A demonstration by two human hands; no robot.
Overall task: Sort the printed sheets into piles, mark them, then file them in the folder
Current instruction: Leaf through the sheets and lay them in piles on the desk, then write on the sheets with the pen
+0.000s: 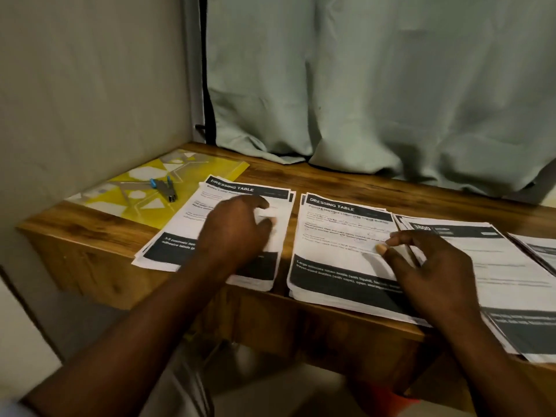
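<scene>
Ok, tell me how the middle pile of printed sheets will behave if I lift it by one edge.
The middle pile is loose, unbound paper, so it would probably droop and fan apart. Its near edge overhangs the wooden table, so a push toward you may spill sheets.

Yellow, white-patterned folder (192,170); black-banded sheets (340,236)

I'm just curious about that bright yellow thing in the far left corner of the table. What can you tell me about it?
It is the yellow folder, flat and closed on the wooden table by the wall. Its glossy, plastic-looking cover has white and grey angular shapes. A small metal tool with blue handles lies on top, and the leftmost paper pile overlaps its near edge. Neither hand touches it.
</scene>
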